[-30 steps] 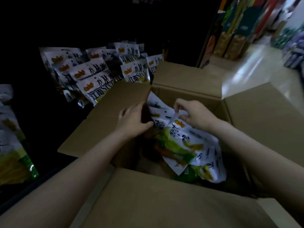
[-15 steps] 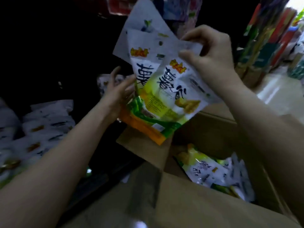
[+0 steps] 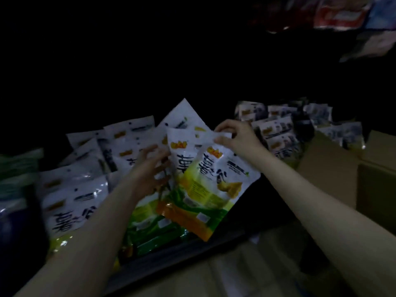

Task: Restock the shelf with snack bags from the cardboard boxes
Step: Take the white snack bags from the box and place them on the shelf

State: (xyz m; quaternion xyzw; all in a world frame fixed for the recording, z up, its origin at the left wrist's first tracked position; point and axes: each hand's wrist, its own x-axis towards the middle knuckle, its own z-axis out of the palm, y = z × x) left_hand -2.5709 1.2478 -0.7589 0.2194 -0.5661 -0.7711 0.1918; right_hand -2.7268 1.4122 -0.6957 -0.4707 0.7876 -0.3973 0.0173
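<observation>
My right hand (image 3: 240,137) pinches the top edge of a small bundle of white, green and orange snack bags (image 3: 205,185), held over the dark shelf. My left hand (image 3: 150,168) is against the left side of the bundle, fingers spread on the bags. On the shelf to the left stand more bags of the same kind (image 3: 90,168). The cardboard box (image 3: 327,174) lies at the right, its flap open; its inside is out of view.
A second group of white snack bags (image 3: 285,129) stands on the shelf behind the box. A cardboard flap (image 3: 235,273) crosses the bottom of the view. Red and white packets (image 3: 334,16) hang at the top right. The shelf's back is dark.
The bundle came out of the box, was lifted high, and has now moved left and down to the shelf beside the standing bags. Both hands stayed on it.
</observation>
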